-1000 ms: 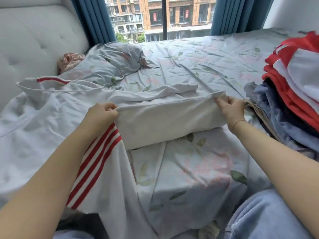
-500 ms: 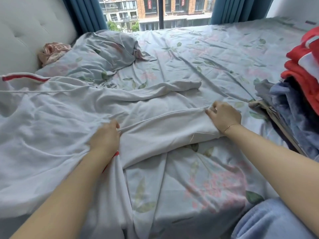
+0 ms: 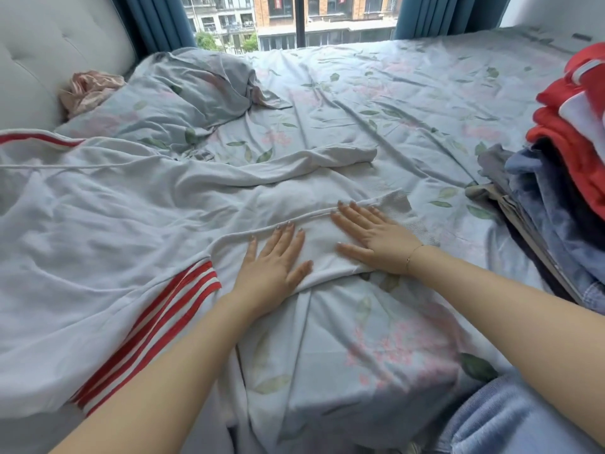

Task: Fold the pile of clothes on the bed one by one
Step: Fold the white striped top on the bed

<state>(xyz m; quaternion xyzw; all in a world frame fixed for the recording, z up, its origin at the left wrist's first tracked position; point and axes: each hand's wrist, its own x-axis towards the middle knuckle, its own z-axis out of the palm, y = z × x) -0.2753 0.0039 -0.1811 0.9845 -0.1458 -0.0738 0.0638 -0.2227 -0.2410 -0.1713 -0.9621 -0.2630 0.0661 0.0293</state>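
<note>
Head view: a person's left hand (image 3: pixel 273 263) and right hand (image 3: pixel 371 237) lie flat, fingers spread, side by side on a folded-over part of a white garment (image 3: pixel 114 231) with red stripes (image 3: pixel 154 329), pressing it against the bed (image 3: pixel 409 103). The garment sprawls across the bed's left half over a floral sheet. A pile of clothes (image 3: pixel 569 165), red on top of blue and grey, sits at the right edge, well apart from both hands. A pillow (image 3: pixel 183 93) lies near the headboard (image 3: pixel 55 50), below blue curtains (image 3: pixel 157 21).
</note>
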